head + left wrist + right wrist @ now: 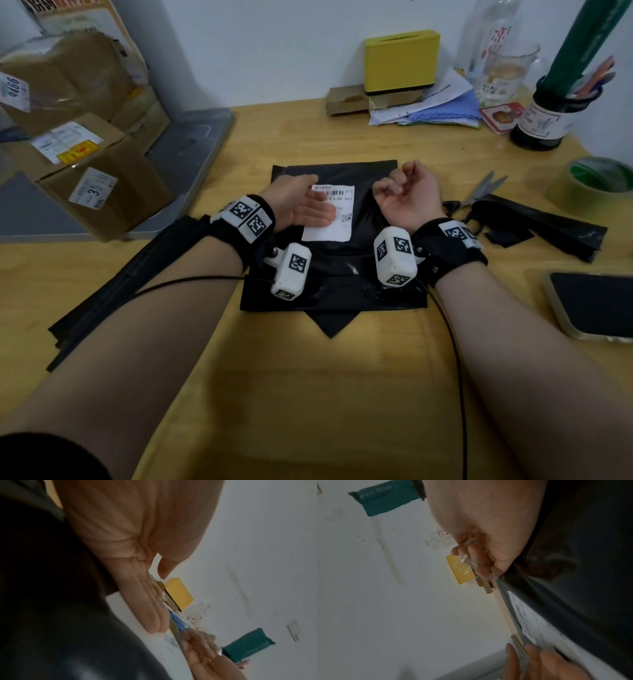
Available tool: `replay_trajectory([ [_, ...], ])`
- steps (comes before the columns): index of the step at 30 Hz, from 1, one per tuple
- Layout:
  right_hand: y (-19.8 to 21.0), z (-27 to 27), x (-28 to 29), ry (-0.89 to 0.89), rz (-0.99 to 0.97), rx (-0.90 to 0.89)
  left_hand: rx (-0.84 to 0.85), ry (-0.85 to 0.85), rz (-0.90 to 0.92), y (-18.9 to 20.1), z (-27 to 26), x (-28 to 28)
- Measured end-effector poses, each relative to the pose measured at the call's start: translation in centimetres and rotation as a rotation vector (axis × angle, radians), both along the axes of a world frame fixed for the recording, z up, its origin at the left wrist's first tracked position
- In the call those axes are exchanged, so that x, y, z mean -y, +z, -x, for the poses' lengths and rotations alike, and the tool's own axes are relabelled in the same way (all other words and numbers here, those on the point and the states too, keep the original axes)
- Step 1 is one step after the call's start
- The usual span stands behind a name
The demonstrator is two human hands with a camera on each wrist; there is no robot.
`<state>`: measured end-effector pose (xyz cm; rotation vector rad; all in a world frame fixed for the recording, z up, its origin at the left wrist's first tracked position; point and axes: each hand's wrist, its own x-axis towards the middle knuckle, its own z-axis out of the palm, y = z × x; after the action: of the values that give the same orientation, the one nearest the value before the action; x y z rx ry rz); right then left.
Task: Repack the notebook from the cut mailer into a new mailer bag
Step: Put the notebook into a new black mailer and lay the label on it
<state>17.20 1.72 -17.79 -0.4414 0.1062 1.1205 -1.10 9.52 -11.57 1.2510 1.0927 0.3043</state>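
Now a black mailer bag (346, 260) is seen lying flat at the middle of the wooden desk (308, 394), a white shipping label (330, 214) stuck on its top face. The left hand (301, 204) is laid across the label's left edge, fingers straight and held together, pressing down. The right hand (409, 197) is held over the bag's right half, fingers curled tight around a crumpled scrap of clear film (468, 559), as shown by the right wrist view. The notebook itself cannot be seen. Scissors (479, 193) and a cut black strip (548, 226) are spotted right of the bag, a phone (596, 305) nearer. Another black mailer (113, 291) is left on the left side.
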Motion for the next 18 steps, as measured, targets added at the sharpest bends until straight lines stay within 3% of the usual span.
replay_trajectory([
  [4,0.4,0.4,0.1,0.038,0.108,0.113,-0.079,-0.071,-0.015,0.0,2.0,1.4],
  [9,3.5,2.7,1.9,0.064,0.208,0.471,-0.116,-0.166,-0.013,1.1,4.3,3.4],
  [13,6.2,5.8,4.6,0.251,0.199,0.796,-0.207,-0.272,-0.053,2.2,6.0,5.6],
  [18,7.6,9.0,7.9,0.451,0.333,1.127,-0.376,-0.358,-0.067,2.3,8.0,9.0],
])
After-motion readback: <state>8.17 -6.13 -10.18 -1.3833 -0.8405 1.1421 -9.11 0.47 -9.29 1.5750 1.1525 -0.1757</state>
